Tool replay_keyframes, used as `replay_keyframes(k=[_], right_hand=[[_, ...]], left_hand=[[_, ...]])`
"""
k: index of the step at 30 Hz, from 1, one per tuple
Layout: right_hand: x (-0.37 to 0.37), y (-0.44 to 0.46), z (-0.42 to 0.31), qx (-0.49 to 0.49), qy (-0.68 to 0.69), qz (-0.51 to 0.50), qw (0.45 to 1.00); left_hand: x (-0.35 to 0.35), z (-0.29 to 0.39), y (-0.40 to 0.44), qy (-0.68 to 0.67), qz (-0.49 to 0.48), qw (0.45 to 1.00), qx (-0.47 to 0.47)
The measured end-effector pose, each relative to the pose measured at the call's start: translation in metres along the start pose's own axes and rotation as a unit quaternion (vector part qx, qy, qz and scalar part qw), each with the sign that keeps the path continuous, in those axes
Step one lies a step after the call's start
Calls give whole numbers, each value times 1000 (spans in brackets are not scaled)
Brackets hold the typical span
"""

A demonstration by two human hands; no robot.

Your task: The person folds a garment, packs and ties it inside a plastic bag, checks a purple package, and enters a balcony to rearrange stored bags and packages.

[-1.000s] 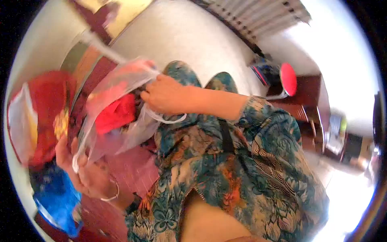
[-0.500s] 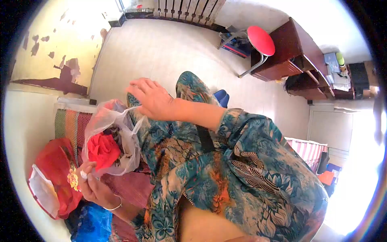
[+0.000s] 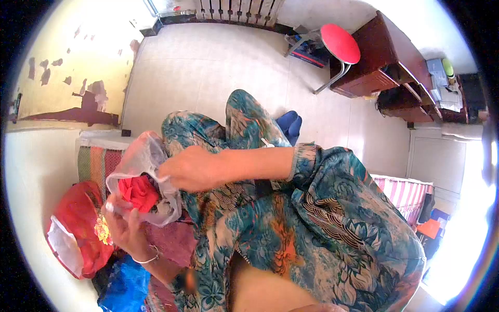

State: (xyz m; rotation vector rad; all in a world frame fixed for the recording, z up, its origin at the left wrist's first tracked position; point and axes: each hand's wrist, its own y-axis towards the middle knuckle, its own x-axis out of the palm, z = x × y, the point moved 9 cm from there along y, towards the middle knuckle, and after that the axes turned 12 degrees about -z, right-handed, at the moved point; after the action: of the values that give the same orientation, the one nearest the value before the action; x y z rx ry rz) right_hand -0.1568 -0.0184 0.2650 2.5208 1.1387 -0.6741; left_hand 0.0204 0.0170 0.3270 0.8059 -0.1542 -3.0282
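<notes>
A clear plastic bag [image 3: 169, 210] stands open at my left side, with bunched red cloth or paper [image 3: 138, 193] inside it. My right hand [image 3: 191, 169] is closed at the bag's right rim, its fingertips mostly hidden behind the hand. My left hand [image 3: 127, 229] is at the bag's near left edge, thumb and fingers pinching the thin plastic there. A small white spot shows at its fingertips; I cannot tell whether it is part of the bag. Darker, greyish contents sit beside the red piece.
A red bag [image 3: 80, 229] with a gold ornament and a blue packet [image 3: 125, 283] lie at the left. Ahead are a red round stool [image 3: 340, 44] and a dark wooden cabinet [image 3: 384, 57]. Blue shoes [image 3: 289, 125] stand on the floor beyond my patterned trousers.
My right hand has come down from above my knee to the bag's rim and closed. My left hand has moved slightly up and right against the bag. The view has shifted a little.
</notes>
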Motion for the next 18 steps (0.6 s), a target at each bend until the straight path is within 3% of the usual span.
replay_keyframes(k=[2, 3, 6, 8, 12, 14, 17, 18], right_hand=[[-4, 5, -39, -27, -52, -89, 994], [-11, 5, -55, -74, -52, -47, 995], [-10, 14, -90, -202, -57, 57, 976], [-4, 20, -102, -264, -68, 96, 957], [-18, 30, -89, -259, -6, 189, 947], [-7, 40, -68, -199, -17, 188, 962], [11, 45, -58, -185, 15, 160, 969], [14, 45, -57, -188, 4, 168, 968]], left_hand=[[39, 47, 17, 204, -115, 963, 135], [60, 62, 18, 301, -169, 917, 198], [77, 48, 19, 337, -166, 906, 195], [68, 25, 18, 287, -124, 938, 150], [33, -29, 7, 67, -35, 997, -16], [28, -52, 0, -85, 7, 992, -92], [33, -61, -6, -211, 15, 967, -141], [32, -59, -8, -192, 29, 969, -151]])
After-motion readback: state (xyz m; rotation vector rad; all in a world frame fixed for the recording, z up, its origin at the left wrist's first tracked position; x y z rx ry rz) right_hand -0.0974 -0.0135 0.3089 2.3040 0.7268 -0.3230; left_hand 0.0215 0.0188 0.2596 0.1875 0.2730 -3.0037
